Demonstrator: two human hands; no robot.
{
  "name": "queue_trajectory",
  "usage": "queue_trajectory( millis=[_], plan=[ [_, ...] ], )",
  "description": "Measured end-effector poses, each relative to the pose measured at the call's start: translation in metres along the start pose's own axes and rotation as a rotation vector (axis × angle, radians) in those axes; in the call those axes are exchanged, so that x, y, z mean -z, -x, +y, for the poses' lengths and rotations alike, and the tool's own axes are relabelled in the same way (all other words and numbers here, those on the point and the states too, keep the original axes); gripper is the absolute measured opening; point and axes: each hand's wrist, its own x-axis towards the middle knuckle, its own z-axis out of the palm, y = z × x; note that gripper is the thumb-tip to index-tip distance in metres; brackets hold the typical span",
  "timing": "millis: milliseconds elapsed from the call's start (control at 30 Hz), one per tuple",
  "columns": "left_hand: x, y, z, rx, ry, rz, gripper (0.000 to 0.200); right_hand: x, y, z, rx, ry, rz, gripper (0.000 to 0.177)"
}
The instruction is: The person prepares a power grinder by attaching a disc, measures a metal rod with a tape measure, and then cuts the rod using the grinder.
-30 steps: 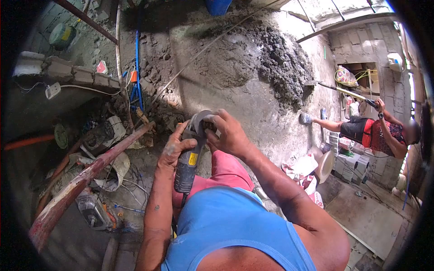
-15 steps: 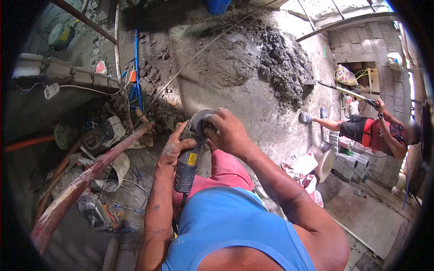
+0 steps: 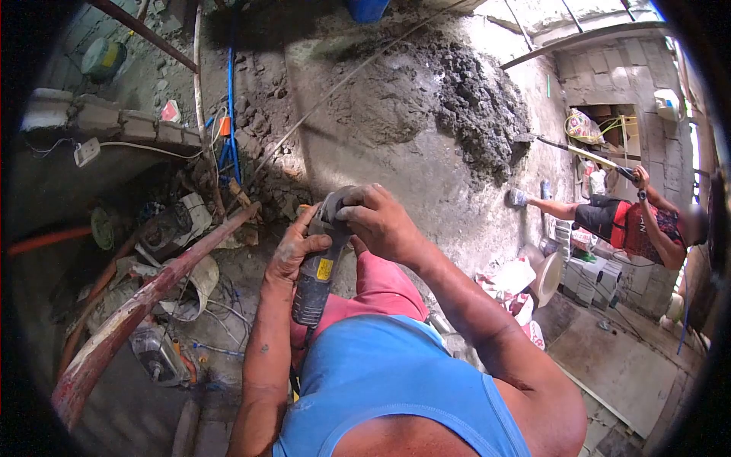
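Note:
An angle grinder with a dark body and a yellow label is held in front of my blue top, its disc end pointing away from me. My left hand is closed around the grinder near its head, thumb across the body. My right hand curls its fingers over the grey disc at the head. Those fingers and the palm hide part of the disc and whatever fastens it.
A red-brown pole slants up on the left, near my left arm. Wet mortar lies heaped ahead. At the right a co-worker holds a shovel. A blue pipe and rubble lie ahead left.
My right hand has turned a little on the disc and shifted slightly left; the disc's face shows at a different angle. My left hand keeps its hold on the grinder.

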Motion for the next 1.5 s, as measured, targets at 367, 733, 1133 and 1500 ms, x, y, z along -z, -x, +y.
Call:
queue_trajectory(
  millis=[367, 733, 1133, 1500],
  plan=[
    [-0.004, 0.001, -0.005, 0.048, 0.039, 0.0, 0.081, -0.013, 0.01, 0.008, -0.098, -0.144, 0.154, 0.028],
    [0.001, 0.001, -0.012, 0.091, 0.044, 0.025, 0.082, 0.01, 0.016, 0.016, -0.926, -1.218, 0.699, 0.033],
    [0.0, 0.004, -0.013, 0.085, 0.03, 0.04, 0.082, -0.013, 0.048, 0.059, -1.076, -0.978, 0.319, 0.031],
    [0.007, 0.005, -0.022, 0.123, 0.08, 0.042, 0.078, -0.034, 0.046, 0.018, -1.01, -1.114, 0.187, 0.022]
  ],
)
